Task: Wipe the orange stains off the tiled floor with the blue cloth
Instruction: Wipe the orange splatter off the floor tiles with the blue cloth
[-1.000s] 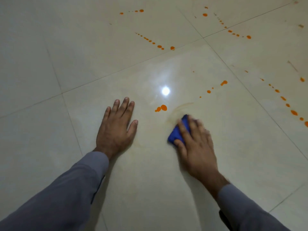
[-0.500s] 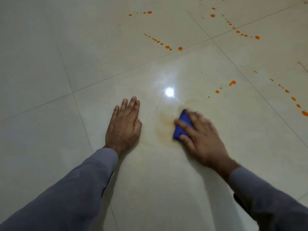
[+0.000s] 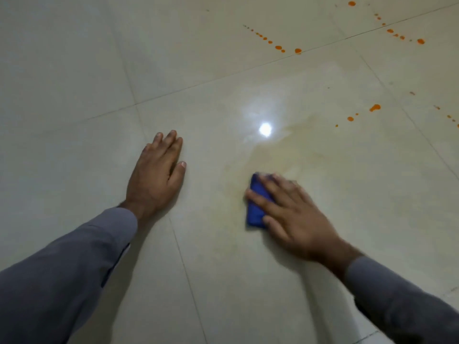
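My right hand [image 3: 295, 217] lies flat on a folded blue cloth [image 3: 256, 207] and presses it to the glossy cream tiled floor [image 3: 248, 281], fingers straight and blurred by motion. Only the cloth's left part shows past my fingers. A pale orange smear [image 3: 293, 150] spreads on the tile just beyond the cloth. Fresh orange drops [image 3: 374, 108] lie farther right. A dotted orange trail [image 3: 278, 47] runs across the far tile. My left hand [image 3: 156, 175] rests palm down on the floor to the left, fingers together.
More orange spots [image 3: 420, 41] sit at the top right, and a few at the right edge [image 3: 449, 116]. A bright lamp reflection [image 3: 265, 129] glares between my hands. Grout lines [image 3: 188, 276] cross the floor. Grey sleeves cover both forearms.
My right hand slid the cloth up over two orange drops, then back toward me. Those drops are now a faint smear. My left hand stayed planted; the view shifted.
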